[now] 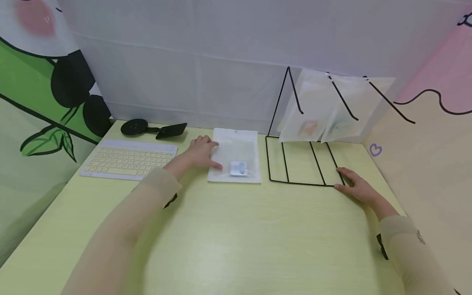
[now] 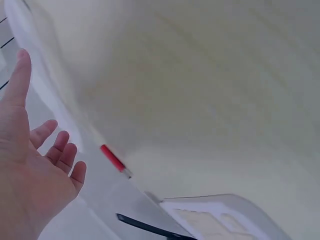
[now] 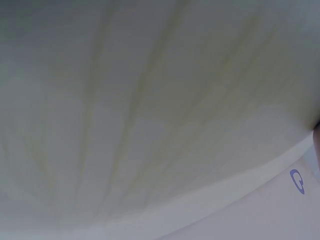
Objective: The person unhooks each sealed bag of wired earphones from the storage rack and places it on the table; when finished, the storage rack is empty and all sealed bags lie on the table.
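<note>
My left hand (image 1: 200,151) is at the left edge of a white zip bag (image 1: 236,143) lying flat on the table. Its fingers are spread, and the thumb touches the bag's lower left part. A small white and blue item (image 1: 239,168) shows in the bag's lower end. In the left wrist view the fingers of this hand (image 2: 40,155) look loosely extended. At the right, my right hand (image 1: 357,186) touches the front right corner of a black wire rack (image 1: 298,183), thumb and forefinger apart. The right wrist view shows almost nothing of that hand.
Two white bags (image 1: 300,108) hang on the rack's slanted prongs. A white keyboard (image 1: 129,159) lies at the left, with a black folding stand (image 1: 134,127) behind it. A red stick-shaped item (image 2: 113,158) appears in the left wrist view. Printed cloth (image 1: 236,82) borders the table.
</note>
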`<state>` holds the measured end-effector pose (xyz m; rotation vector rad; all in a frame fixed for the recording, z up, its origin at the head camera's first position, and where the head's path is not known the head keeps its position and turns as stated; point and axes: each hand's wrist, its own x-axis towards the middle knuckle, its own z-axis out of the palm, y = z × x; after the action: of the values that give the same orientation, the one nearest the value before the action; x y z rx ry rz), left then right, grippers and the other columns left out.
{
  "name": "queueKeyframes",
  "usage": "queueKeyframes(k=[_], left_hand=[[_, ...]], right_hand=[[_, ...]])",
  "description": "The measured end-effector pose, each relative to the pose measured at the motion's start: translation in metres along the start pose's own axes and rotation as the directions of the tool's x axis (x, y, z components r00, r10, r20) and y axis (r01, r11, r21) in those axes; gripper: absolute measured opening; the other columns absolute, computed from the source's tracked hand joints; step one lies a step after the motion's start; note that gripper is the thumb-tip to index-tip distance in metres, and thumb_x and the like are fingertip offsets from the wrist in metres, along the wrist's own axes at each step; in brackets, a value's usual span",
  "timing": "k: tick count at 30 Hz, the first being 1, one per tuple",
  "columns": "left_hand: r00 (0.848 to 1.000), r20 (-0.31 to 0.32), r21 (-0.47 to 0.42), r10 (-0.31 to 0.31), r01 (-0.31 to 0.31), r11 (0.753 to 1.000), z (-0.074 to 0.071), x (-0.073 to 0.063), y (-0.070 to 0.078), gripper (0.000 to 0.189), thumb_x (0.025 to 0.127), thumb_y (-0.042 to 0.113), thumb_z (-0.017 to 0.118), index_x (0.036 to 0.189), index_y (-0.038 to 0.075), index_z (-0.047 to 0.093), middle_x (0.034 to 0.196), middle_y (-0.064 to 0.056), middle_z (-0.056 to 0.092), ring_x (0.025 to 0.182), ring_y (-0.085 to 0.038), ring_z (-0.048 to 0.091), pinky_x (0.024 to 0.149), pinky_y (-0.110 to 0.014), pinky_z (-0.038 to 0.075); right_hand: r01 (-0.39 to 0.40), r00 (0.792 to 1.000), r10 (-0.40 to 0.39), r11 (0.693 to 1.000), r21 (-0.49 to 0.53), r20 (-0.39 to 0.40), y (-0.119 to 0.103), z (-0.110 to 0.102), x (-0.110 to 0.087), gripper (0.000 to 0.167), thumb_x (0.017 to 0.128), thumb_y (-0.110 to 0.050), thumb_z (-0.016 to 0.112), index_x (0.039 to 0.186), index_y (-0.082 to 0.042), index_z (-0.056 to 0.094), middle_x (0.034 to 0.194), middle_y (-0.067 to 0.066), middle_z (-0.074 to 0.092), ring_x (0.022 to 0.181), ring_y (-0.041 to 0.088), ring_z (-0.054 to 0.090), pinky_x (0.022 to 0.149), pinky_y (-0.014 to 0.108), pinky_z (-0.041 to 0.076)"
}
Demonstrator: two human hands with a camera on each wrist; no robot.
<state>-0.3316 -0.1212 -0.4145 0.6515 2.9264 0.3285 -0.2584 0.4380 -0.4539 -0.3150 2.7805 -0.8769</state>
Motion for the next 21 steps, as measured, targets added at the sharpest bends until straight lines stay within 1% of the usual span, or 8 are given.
queueKeyframes(k=[4,7,9,14,17,21], left_hand=[[0.997,-0.068,0.002,0.022,-0.022,1.000,-0.008,0.004,0.012,0.095,0.067,0.066,0.072,0.141,0.014,0.043,0.135,-0.012,0.040,0.119,-0.032,0.035,0.092,-0.047,0.032],[0.991,-0.123,-0.024,0.043,-0.046,0.999,-0.014,0.009,0.027,0.091,0.068,0.064,0.073,0.140,0.017,0.044,0.137,-0.010,0.040,0.121,-0.032,0.034,0.094,-0.048,0.032],[0.987,-0.155,-0.044,0.052,-0.060,0.997,-0.019,0.012,0.039,0.088,0.069,0.062,0.073,0.139,0.019,0.044,0.137,-0.008,0.041,0.122,-0.032,0.034,0.097,-0.050,0.031],[0.970,-0.229,-0.095,0.078,-0.102,0.990,-0.030,0.022,0.070,0.083,0.071,0.061,0.072,0.138,0.021,0.045,0.138,-0.004,0.044,0.126,-0.031,0.035,0.103,-0.051,0.029],[0.958,-0.272,-0.125,0.092,-0.130,0.984,-0.036,0.030,0.087,0.082,0.072,0.061,0.071,0.138,0.021,0.044,0.138,-0.003,0.044,0.127,-0.030,0.036,0.103,-0.050,0.030],[0.945,-0.307,-0.150,0.115,-0.167,0.974,-0.039,0.041,0.105,0.078,0.075,0.059,0.070,0.138,0.021,0.044,0.138,-0.002,0.044,0.128,-0.029,0.037,0.103,-0.050,0.031]], right_hand=[[0.008,1.000,-0.008,1.000,-0.006,-0.004,-0.002,0.000,-0.001,0.078,0.090,-0.037,0.063,0.150,-0.008,0.021,0.153,0.028,0.012,0.137,0.053,0.008,0.104,0.070,0.010],[0.007,1.000,-0.008,1.000,-0.017,-0.010,-0.003,0.000,-0.002,0.078,0.091,-0.037,0.062,0.150,-0.007,0.022,0.153,0.028,0.012,0.137,0.053,0.009,0.104,0.071,0.010],[0.005,1.000,-0.005,1.000,-0.022,-0.010,-0.004,0.000,-0.003,0.078,0.091,-0.038,0.062,0.150,-0.008,0.022,0.153,0.028,0.012,0.137,0.053,0.009,0.104,0.071,0.010],[0.007,1.000,-0.008,1.000,-0.013,-0.007,-0.004,-0.001,-0.004,0.079,0.091,-0.038,0.062,0.151,-0.008,0.021,0.153,0.028,0.012,0.137,0.053,0.009,0.104,0.071,0.010],[0.012,1.000,-0.012,1.000,-0.019,-0.013,-0.003,-0.001,-0.003,0.078,0.091,-0.037,0.062,0.150,-0.008,0.021,0.153,0.027,0.013,0.137,0.053,0.009,0.104,0.070,0.011],[0.013,1.000,-0.013,1.000,-0.024,-0.011,-0.002,-0.001,-0.002,0.078,0.091,-0.038,0.062,0.150,-0.008,0.021,0.153,0.027,0.013,0.137,0.053,0.010,0.104,0.070,0.011]])
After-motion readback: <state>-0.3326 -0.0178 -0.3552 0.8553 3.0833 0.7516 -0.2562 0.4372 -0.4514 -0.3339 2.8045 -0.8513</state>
